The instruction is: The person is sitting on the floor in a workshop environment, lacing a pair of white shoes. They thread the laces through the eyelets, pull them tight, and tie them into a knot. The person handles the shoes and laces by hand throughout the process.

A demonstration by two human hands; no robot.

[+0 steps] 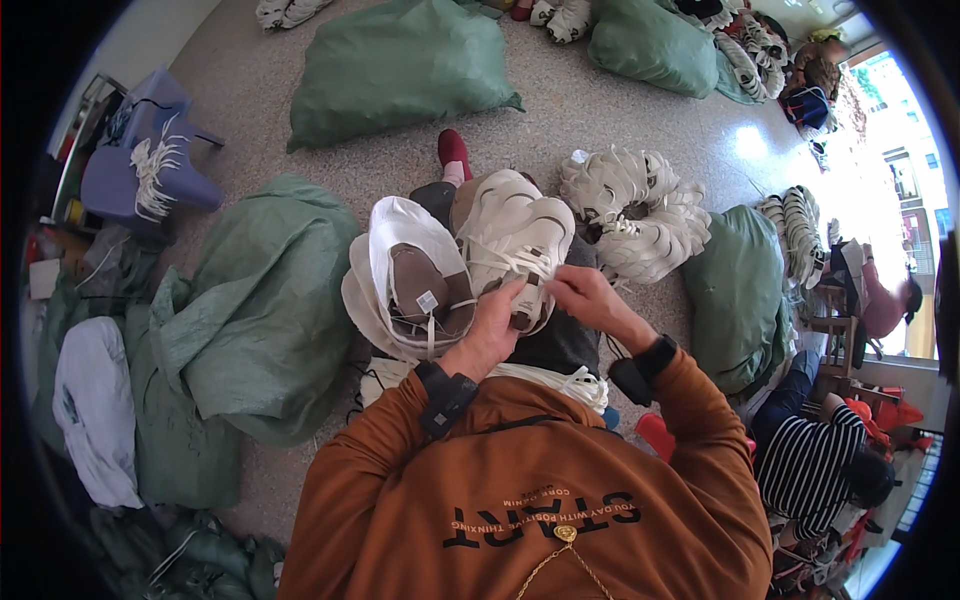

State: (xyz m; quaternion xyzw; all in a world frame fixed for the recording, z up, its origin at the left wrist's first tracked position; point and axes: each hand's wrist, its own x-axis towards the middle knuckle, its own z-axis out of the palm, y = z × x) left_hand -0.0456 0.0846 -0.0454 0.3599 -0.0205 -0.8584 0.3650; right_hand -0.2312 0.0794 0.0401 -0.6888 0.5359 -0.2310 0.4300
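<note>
A white shoe upper (545,225) lies over my lap, on top of other similar uppers. My left hand (488,328) is closed round its near left edge, with the thumb on the tongue. A white shoelace (530,262) runs through the eyelets across the front. At the upper's right edge my right hand (592,300) is closed, its fingertips pinching the lace; the fingers partly hide the lace end. Left of my left hand rests a stack of white uppers (385,220) with grey-brown lining showing and a small white label inside.
A ring of bundled white uppers (655,245) sits on the floor ahead right. Green sacks (400,70) stand around, a large one (270,310) at my left. A purple chair (150,170) holds white laces (157,165). At right, a person in stripes (815,465) sits bent over.
</note>
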